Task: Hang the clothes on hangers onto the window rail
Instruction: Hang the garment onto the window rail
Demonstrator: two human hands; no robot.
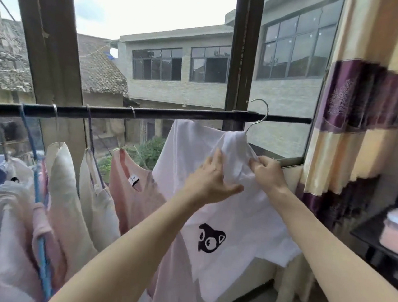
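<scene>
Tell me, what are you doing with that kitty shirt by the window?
A person is hanging laundry on the black window rail. Both hands hold a white T-shirt with a black cat print up near its collar: the left hand grips the bunched fabric and the right hand pinches it. The shirt's metal hanger hook is at the rail, but whether it is hooked on is unclear. To the left, a pink top and cream tops already hang from the rail.

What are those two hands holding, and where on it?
Both hands, left hand and right hand, grip the white T-shirt by its bunched collar, just below the hanger's wire hook.
</scene>
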